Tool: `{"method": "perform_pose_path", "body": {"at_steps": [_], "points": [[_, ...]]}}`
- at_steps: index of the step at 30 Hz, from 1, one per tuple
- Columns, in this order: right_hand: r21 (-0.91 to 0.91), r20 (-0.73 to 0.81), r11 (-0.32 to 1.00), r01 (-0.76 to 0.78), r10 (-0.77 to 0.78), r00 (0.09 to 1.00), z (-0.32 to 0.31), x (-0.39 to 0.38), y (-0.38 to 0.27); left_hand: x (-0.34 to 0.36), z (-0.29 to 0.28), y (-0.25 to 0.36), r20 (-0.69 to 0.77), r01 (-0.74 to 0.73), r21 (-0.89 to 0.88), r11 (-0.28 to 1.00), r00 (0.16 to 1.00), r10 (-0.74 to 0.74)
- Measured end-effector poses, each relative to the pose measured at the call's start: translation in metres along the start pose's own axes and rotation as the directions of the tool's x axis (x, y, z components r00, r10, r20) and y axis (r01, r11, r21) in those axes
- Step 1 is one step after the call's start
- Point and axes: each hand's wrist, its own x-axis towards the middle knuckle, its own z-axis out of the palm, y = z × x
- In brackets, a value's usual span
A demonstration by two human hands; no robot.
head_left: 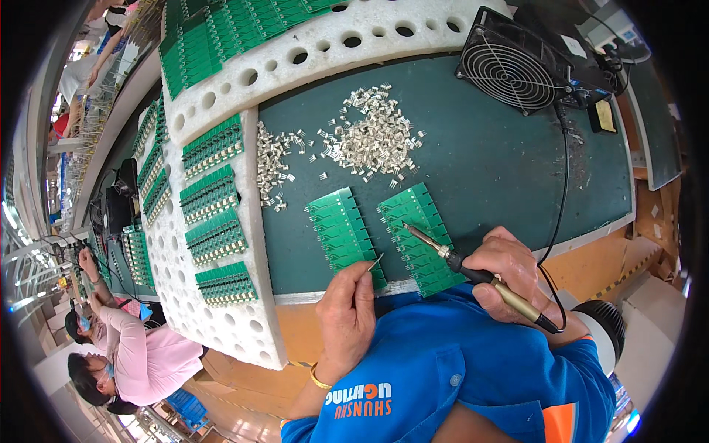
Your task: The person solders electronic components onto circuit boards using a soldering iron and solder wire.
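My right hand (pixel 506 269) is wrapped round the handle of a soldering iron (pixel 473 275). Its metal tip lies over the green circuit board (pixel 419 258) on the right; whether it touches the board I cannot tell. Between the thumb and forefinger of my left hand (pixel 347 314) is a short visible end of thin solder wire (pixel 377 261). That hand is at the near end of a second green circuit board (pixel 338 225), left of the first. Beyond the boards, small white connectors (pixel 373 136) lie in a heap, with a smaller pile (pixel 272 162) to its left.
A white foam sheet (pixel 262 310) with holes bears rows of populated boards (pixel 214 196) at left. Another foam block (pixel 221 103) at the back carries bare green boards (pixel 244 22). A black fan (pixel 513 66) stands back right; the iron's cable (pixel 565 184) runs along the right. Co-workers sit far left.
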Motion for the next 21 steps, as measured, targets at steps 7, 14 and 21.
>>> {"method": "perform_pose_path", "body": {"at_steps": [7,14,21], "points": [[-0.003,0.0,1.0,-0.014,0.014,1.0,0.004,-0.004,-0.007,-0.005,0.011,-0.004,-0.049,0.057,-0.109,0.992,0.997,-0.063],[-0.016,-0.033,0.998,-0.059,0.058,0.998,0.005,-0.006,-0.011,-0.003,0.013,-0.004,-0.023,0.039,-0.168,0.985,0.999,-0.044],[-0.017,-0.044,0.998,-0.059,0.058,0.997,0.008,-0.005,-0.012,0.006,0.018,-0.002,-0.173,-0.139,0.079,0.987,0.973,0.151]]}}
